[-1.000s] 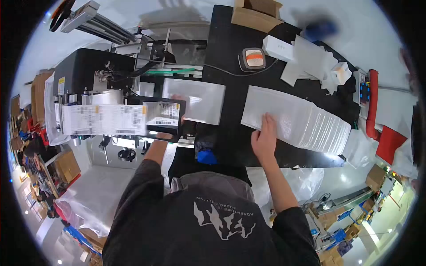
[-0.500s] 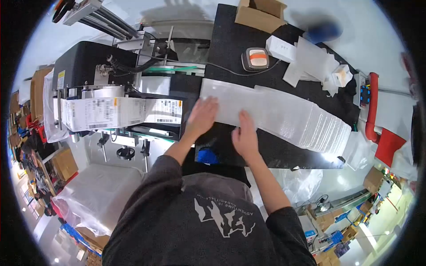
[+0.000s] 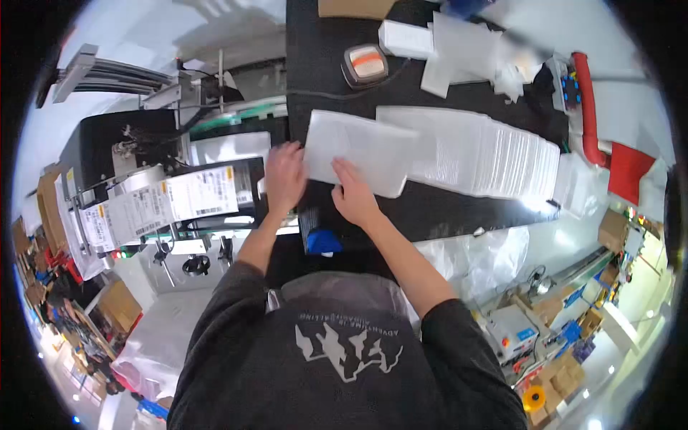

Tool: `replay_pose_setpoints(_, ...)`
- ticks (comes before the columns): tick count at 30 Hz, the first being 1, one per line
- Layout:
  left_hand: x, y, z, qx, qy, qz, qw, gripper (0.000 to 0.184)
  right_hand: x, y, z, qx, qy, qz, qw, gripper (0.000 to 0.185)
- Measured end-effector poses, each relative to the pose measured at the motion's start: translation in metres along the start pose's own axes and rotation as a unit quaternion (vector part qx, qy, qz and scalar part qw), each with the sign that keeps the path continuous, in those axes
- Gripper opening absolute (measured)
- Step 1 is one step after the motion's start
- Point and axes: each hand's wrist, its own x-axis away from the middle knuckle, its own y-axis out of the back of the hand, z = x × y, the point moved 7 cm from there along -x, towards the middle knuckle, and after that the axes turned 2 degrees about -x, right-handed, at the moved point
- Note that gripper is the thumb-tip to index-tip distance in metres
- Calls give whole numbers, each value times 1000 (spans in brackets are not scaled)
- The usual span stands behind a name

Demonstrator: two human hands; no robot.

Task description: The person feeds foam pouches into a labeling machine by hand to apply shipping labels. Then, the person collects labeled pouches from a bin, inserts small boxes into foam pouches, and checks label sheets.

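Note:
A flat white packet, like a plain sleeve or bag, lies slightly askew on the black table. Its right end overlaps a fanned row of similar white packets. My right hand rests on the packet's near edge, fingers stretched over its top face. At the packet's left end is my left hand, a little blurred, its fingers extended beside the edge; whether it touches the packet I cannot tell. Left of that hand, a strip of printed labels runs out of a black labelling machine.
On the black table are a small device with an orange stripe, a white box and loose white sheets. A blue object lies at the near edge. A red pipe stands at right.
My view has swung, so the machine sits further left and lower. The end packet now lies at an angle to the row. My left hand has moved left, off the packet's top.

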Motion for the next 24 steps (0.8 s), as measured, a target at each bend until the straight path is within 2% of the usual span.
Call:
replay_pose_setpoints(2,-9,-15,-41,-18,-35,94,995,40,12,14,21,-29,-13,3,999,59)
replay_pose_setpoints(5,-9,-22,-49,-75,-58,72,993,40,21,66,15,83,-10,-63,995,59)
replay_pose_setpoints(7,4,-14,-26,-85,-47,65,993,42,23,105,-3,169,-31,-104,980,60)
replay_pose_setpoints(9,31,-14,23,-47,35,36,998,44,24,133,-17,249,-47,-123,960,61)
replay_pose_setpoints(11,55,-13,75,97,48,-41,993,43,20,137,-22,300,-37,-118,946,63)
replay_pose_setpoints(12,68,-12,101,219,75,-63,971,43,17,132,-24,314,-25,-114,942,63)
replay_pose_setpoints(13,80,-7,124,351,129,-64,925,43,17,117,-29,294,-10,-107,950,63)
replay_pose_setpoints(14,92,-5,146,475,190,-65,857,42,15,99,-37,260,-5,-95,961,63)
replay_pose_setpoints(16,103,-4,162,627,265,-82,728,42,10,62,-42,191,-3,-77,979,62)
replay_pose_setpoints(18,85,1,135,541,228,-72,806,41,2,25,-34,122,-11,-67,990,61)
replay_pose_setpoints(19,66,1,103,408,179,-48,894,40,2,8,-27,99,-15,-66,993,61)
replay_pose_setpoints(20,41,3,63,218,114,-11,969,40,2,-9,-19,76,-20,-64,995,61)
replay_pose_setpoints(21,19,1,22,45,49,61,996,40,4,-15,-10,66,-18,-60,996,61)
replay_pose_setpoints(22,5,2,-11,-33,-1,119,992,39,5,-21,0,56,-16,-55,997,61)
replay_pose_setpoints(24,2,3,-37,-50,-61,85,993,35,6,-12,17,47,-31,-34,998,61)
